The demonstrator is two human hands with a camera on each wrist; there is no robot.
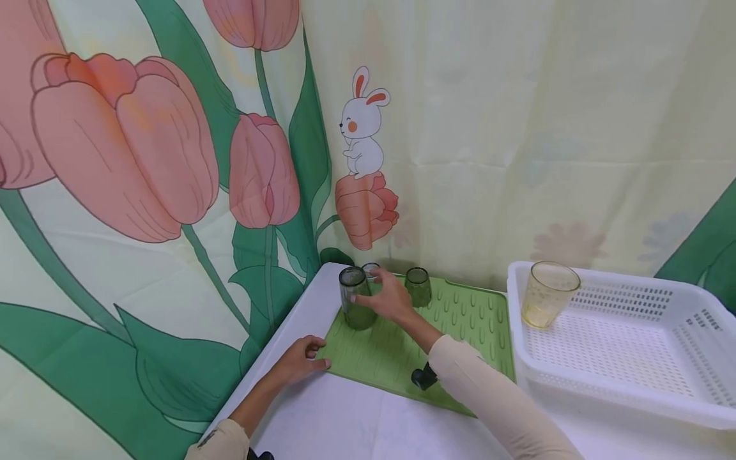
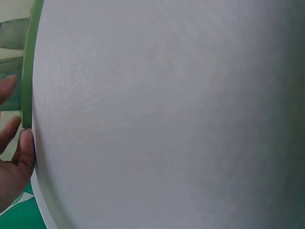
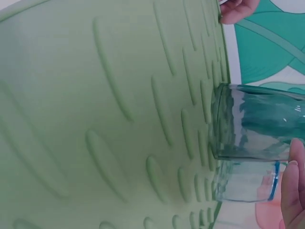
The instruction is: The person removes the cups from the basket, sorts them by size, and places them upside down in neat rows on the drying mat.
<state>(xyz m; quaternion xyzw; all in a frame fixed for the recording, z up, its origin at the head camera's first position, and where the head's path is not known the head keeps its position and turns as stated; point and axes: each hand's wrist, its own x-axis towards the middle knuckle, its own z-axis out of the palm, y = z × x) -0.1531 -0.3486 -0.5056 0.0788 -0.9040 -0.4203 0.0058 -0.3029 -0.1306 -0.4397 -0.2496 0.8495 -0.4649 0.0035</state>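
Observation:
A tall dark-tinted glass (image 1: pixel 358 313) stands upright on the green drying mat (image 1: pixel 397 367). My right hand (image 1: pixel 393 297) is beside it, thumb across its side and fingers extended toward a small clear glass (image 3: pixel 245 183) behind. In the right wrist view, my right fingertips (image 3: pixel 289 179) lie near the tall glass's upper end and the small glass's blue-edged rim; a firm grip does not show. My left hand (image 1: pixel 299 361) rests at the mat's near left corner, fingers loosely bent, a fingertip against the mat's edge in the left wrist view.
Another short dark glass (image 1: pixel 418 287) stands on the mat to the right. A white perforated basket (image 1: pixel 609 399) is beyond the mat's right edge, with a yellowish glass (image 1: pixel 549 297) inside. Patterned curtains (image 1: pixel 460 128) rise behind and left of the white table (image 1: pixel 345 415).

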